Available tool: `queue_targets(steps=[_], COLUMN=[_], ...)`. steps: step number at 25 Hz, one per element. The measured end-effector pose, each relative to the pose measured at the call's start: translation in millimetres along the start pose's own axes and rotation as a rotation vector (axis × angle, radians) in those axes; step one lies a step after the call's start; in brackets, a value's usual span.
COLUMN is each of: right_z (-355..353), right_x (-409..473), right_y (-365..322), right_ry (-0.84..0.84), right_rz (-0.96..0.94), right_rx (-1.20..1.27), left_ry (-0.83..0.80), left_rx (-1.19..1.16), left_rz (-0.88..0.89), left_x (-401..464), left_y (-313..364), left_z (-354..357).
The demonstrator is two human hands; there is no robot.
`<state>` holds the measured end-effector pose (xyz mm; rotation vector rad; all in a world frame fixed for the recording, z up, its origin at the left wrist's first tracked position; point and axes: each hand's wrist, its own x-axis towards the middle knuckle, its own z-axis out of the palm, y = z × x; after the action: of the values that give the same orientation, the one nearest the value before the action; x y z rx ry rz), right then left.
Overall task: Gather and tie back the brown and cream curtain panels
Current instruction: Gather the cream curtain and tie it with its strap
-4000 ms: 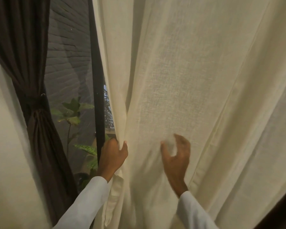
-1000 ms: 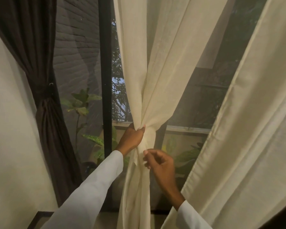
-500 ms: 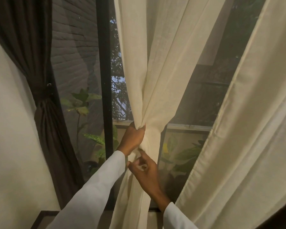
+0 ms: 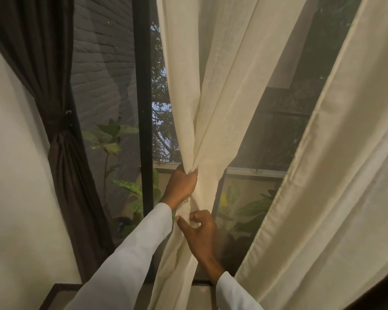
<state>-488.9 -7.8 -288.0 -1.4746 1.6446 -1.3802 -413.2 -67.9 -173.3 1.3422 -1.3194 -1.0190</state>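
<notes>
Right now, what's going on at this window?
A person in white sleeves is tying back curtains. The left hand grips the gathered cream curtain panel in a tight bunch, while the right hand pinches a pale bit of fabric, possibly a tie, just below that grip. No tie is around the cream panel yet. The brown curtain panel at the left already hangs cinched against the wall. Another cream panel hangs loose at the right.

It looks like a room in a home: a tall window with a black frame [image 4: 142, 108] is dressed with a brown curtain [image 4: 61, 153] and cream curtains [image 4: 222, 86], beside a plain pale wall [image 4: 14, 175]. Outside stand leafy plants [image 4: 112, 139] and a grey brick wall [image 4: 99, 52].
</notes>
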Motion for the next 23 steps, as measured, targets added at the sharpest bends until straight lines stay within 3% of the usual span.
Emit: queue_targets(steps=[6,13,16,23], right_z=[-43.0,-151.3,-171.0,-166.0], right_x=[-19.4,31.7,61.3,102.3], right_y=[-20.4,-43.5,-42.2,-41.6], right_ry=[-0.284,-0.213,-0.208,-0.252], right_rz=[-0.025,-0.210,-0.195,-0.222], right_rx=[0.104,-0.219,-0.372,-0.517], left_ry=[0.021,-0.082,-0.192,-0.412], left_rx=[0.073,-0.099,-0.186,0.048], left_rz=[-0.012,0.003,-0.001,-0.116], left_x=[1.6,1.8,-8.8,-18.4], left_y=[-4.1,2.8,8.8,13.5], left_z=[-13.7,-25.9,-25.7,-34.7])
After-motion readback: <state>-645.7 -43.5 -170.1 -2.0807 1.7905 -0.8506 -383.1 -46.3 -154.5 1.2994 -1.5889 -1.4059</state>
